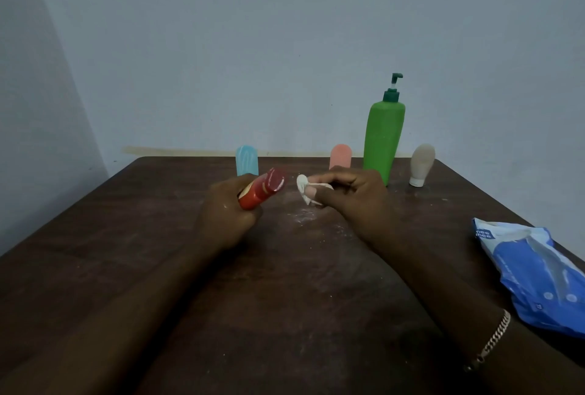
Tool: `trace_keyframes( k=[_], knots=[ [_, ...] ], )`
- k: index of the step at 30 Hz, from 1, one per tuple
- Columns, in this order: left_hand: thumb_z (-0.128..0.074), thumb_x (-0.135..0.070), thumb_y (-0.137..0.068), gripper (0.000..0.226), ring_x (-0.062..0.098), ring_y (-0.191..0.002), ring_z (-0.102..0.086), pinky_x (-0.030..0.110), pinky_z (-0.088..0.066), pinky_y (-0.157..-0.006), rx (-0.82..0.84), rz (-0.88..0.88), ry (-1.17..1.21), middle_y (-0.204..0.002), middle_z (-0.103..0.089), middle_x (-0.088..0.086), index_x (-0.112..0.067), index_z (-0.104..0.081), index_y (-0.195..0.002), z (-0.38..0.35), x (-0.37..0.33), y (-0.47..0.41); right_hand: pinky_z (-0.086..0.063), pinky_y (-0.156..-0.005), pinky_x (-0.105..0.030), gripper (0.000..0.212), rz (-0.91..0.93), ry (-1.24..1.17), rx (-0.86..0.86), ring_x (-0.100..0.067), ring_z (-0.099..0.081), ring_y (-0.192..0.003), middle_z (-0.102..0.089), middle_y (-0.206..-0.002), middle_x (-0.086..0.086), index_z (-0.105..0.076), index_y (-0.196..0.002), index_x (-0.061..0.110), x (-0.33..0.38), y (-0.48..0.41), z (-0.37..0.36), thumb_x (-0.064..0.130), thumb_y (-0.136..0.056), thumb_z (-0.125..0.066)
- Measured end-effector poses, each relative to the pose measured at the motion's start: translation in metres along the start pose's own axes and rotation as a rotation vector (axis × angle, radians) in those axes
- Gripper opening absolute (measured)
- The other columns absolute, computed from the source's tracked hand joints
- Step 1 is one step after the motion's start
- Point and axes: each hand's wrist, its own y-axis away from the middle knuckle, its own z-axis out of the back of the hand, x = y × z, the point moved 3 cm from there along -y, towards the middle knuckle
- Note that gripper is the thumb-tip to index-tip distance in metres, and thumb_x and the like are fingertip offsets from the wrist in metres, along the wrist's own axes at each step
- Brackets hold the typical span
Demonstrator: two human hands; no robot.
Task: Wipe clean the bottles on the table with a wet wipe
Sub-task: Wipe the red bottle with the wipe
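My left hand (226, 214) grips a red bottle (262, 189), tilted with its flat end pointing up and to the right, above the dark wooden table (126, 252). A small gap to its right, my right hand (351, 201) pinches a crumpled white wet wipe (304, 187) between thumb and fingers. At the table's far edge stand a light blue bottle (247, 160), a pink bottle (340, 155) partly behind my right hand, a tall green pump bottle (383, 135) and a small beige bottle (421, 164) standing on its white cap.
A blue wet wipe pack (535, 271) lies at the table's right edge. White specks and smears mark the tabletop around (304, 216). A pale wall rises just behind the table. A chain bracelet (495, 336) is on my right wrist.
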Motion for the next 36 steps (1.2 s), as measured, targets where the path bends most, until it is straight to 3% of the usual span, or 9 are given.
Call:
trace_keyframes(
  k=[6, 10, 16, 19, 23, 28, 33, 36],
  knots=[
    [-0.075, -0.009, -0.072, 0.043, 0.015, -0.092, -0.065, 0.050, -0.054, -0.093, 0.045, -0.027, 0.044, -0.097, -0.071, -0.005, -0.023, -0.071, -0.112, -0.001, -0.002, 0.000, -0.056, -0.071, -0.034, 0.014, 0.237, 0.393, 0.037, -0.010, -0.068, -0.083, -0.072, -0.090, 0.010, -0.077, -0.098, 0.020, 0.011, 0.009, -0.018, 0.022, -0.084, -0.076],
    [-0.078, -0.003, -0.075, 0.043, 0.012, -0.094, -0.063, 0.050, -0.050, -0.100, 0.074, -0.034, 0.030, -0.098, -0.069, -0.008, -0.022, -0.069, -0.112, -0.003, -0.003, 0.001, -0.056, -0.070, -0.039, 0.013, 0.241, 0.404, -0.017, -0.010, -0.068, -0.081, -0.072, -0.088, 0.008, -0.078, -0.098, 0.018, 0.012, 0.004, -0.009, 0.018, -0.085, -0.076],
    [-0.077, -0.001, -0.074, 0.038, 0.011, -0.091, -0.064, 0.048, -0.051, -0.099, 0.096, -0.061, 0.022, -0.091, -0.069, -0.008, -0.020, -0.070, -0.106, -0.002, -0.006, 0.003, -0.056, -0.070, -0.037, 0.011, 0.268, 0.422, 0.033, -0.010, -0.067, -0.081, -0.072, -0.088, 0.007, -0.077, -0.097, 0.019, 0.016, 0.003, -0.014, 0.018, -0.086, -0.074],
    [-0.076, -0.001, -0.074, 0.037, 0.009, -0.087, -0.063, 0.047, -0.051, -0.099, 0.098, -0.066, 0.024, -0.087, -0.067, -0.011, -0.030, -0.067, -0.095, -0.002, -0.009, 0.005, -0.054, -0.064, -0.041, 0.007, 0.210, 0.472, 0.004, -0.011, -0.063, -0.074, -0.069, -0.083, 0.007, -0.077, -0.092, 0.020, 0.008, 0.000, -0.005, 0.021, -0.087, -0.073],
    [-0.073, 0.002, -0.074, 0.042, 0.011, -0.085, -0.064, 0.047, -0.052, -0.096, 0.055, -0.032, 0.084, -0.084, -0.068, -0.010, -0.038, -0.062, -0.083, -0.001, -0.012, 0.003, -0.053, -0.067, -0.034, 0.005, 0.265, 0.450, 0.061, -0.010, -0.065, -0.079, -0.069, -0.084, 0.010, -0.077, -0.090, 0.022, 0.013, 0.010, -0.019, 0.022, -0.088, -0.072],
    [-0.075, -0.001, -0.074, 0.033, 0.010, -0.083, -0.064, 0.043, -0.054, -0.092, 0.075, -0.041, 0.048, -0.084, -0.069, -0.008, -0.029, -0.066, -0.089, 0.003, -0.007, 0.002, -0.055, -0.066, -0.040, 0.008, 0.222, 0.321, -0.060, -0.014, -0.066, -0.077, -0.070, -0.084, 0.006, -0.075, -0.092, 0.016, 0.015, 0.007, -0.013, 0.015, -0.085, -0.074],
    [-0.076, -0.002, -0.074, 0.039, 0.011, -0.092, -0.064, 0.045, -0.052, -0.098, 0.099, -0.071, 0.025, -0.095, -0.070, -0.005, -0.018, -0.071, -0.109, -0.002, -0.007, 0.004, -0.053, -0.072, -0.025, 0.015, 0.290, 0.381, 0.019, -0.011, -0.066, -0.084, -0.070, -0.090, 0.008, -0.076, -0.100, 0.016, 0.019, 0.007, -0.023, 0.020, -0.085, -0.076],
    [-0.077, -0.001, -0.074, 0.039, 0.008, -0.091, -0.063, 0.043, -0.050, -0.099, 0.105, -0.085, 0.006, -0.094, -0.069, -0.007, -0.020, -0.070, -0.108, -0.002, -0.009, 0.005, -0.054, -0.070, -0.026, 0.015, 0.256, 0.383, -0.011, -0.009, -0.066, -0.082, -0.070, -0.090, 0.009, -0.076, -0.100, 0.017, 0.015, 0.004, -0.014, 0.019, -0.085, -0.075]
  ],
)
